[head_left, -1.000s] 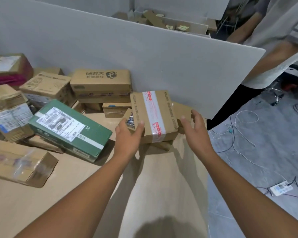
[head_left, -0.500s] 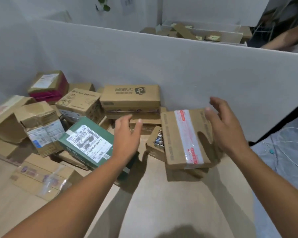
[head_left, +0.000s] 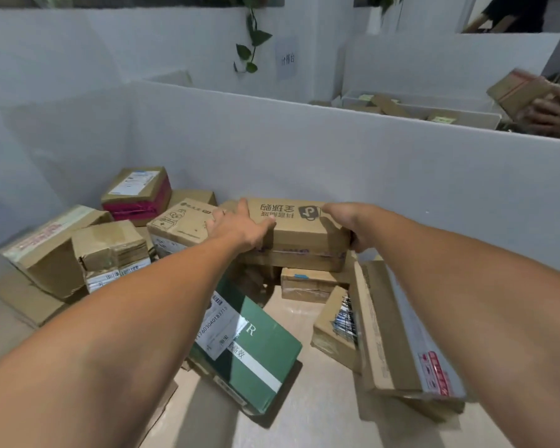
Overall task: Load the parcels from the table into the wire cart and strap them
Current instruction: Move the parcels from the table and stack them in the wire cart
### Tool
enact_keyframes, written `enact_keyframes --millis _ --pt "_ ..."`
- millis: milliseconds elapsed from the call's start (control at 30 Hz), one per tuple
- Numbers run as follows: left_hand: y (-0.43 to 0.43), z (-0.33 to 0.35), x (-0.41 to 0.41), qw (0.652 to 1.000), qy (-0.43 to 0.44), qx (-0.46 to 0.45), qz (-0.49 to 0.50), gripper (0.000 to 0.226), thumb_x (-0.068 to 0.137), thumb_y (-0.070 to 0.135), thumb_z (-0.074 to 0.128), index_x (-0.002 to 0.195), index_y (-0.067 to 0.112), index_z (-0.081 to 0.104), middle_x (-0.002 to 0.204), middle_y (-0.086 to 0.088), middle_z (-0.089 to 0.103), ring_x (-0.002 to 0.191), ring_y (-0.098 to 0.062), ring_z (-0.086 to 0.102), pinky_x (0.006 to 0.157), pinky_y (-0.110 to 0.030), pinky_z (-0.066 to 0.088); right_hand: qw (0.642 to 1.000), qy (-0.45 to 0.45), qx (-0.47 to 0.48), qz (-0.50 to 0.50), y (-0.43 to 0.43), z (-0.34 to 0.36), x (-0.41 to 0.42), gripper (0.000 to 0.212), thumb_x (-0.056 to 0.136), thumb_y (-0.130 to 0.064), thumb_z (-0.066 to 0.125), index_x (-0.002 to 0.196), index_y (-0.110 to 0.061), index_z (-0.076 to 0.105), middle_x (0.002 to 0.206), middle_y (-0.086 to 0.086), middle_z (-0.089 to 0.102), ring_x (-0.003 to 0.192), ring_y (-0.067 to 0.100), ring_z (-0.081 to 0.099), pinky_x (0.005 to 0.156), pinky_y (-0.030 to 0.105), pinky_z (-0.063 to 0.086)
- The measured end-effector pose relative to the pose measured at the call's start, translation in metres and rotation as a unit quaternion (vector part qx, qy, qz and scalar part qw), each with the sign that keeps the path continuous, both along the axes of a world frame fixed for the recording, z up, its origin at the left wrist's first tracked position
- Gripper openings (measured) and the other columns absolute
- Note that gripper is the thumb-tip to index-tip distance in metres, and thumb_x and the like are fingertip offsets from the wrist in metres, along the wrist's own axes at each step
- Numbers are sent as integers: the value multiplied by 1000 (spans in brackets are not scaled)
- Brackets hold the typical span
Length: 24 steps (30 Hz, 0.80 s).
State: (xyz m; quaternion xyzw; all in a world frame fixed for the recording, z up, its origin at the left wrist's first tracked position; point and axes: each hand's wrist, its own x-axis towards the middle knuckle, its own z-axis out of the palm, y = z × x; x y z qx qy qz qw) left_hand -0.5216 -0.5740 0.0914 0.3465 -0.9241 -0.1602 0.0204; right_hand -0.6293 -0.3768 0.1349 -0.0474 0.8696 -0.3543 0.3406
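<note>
Parcel: the long brown cardboard box with a printed logo (head_left: 291, 227) sits on a flatter brown carton (head_left: 291, 258), at the back of the pale wooden table (head_left: 304, 415), close to the white partition board (head_left: 337, 163).
Grip: the left hand (head_left: 240, 227) clasps its left end, thumb on top; the right hand (head_left: 343, 221) curls round its right end.
Doing it well: squeeze both ends evenly, lift straight up so the carton below stays put, and keep it level. The wire cart is out of view.
Surface: loose cartons crowd the table, with a green rectangular box (head_left: 259, 350) nearest.
Room: a green vine (head_left: 253, 43) hangs on the far wall.
</note>
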Motion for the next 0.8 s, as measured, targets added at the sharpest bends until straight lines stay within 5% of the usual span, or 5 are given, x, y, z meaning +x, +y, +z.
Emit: enact_keyframes --millis 133,267,367,500,800 --pt "6 5 -3 996 47 57 51 93 91 81 41 160 20 29 162 -12 40 150 -38 28 118 -53 28 997 -28 -58 -45 -5 -7 -3 56 99 -60 52 130 -14 42 124 13 52 127 38 54 111 54 46" --pt "17 28 12 971 187 131 69 94 92 76 49 161 15 29 164 -11 35 150 -35 32 120 -52 31 991 7 -121 -56 7 16 14 64 97 -67 51 136 -15 49 121 10 62 95 25 63 72 39 53" --pt "29 54 55 913 356 189 57 99 88 74 61 161 14 31 157 -7 36 144 -27 40 115 -38 36 974 149 -150 -82 34 40 52 91 84 -80 54 150 -21 33 148 9 48 124 32 57 94 46 52" --pt "41 63 174 819 503 273 35 94 76 78 74 145 18 56 146 -9 55 130 -26 61 111 -47 49 910 313 -261 -74 69 44 164 67 70 -87 59 120 -47 38 130 -13 48 126 21 51 105 50 45" --pt "95 -12 557 802 495 137 304 76 89 58 76 150 25 45 136 7 68 122 -13 68 97 -25 57 928 86 -347 110 39 -37 441 87 64 -73 76 144 -61 42 125 -30 44 130 3 50 95 21 49"
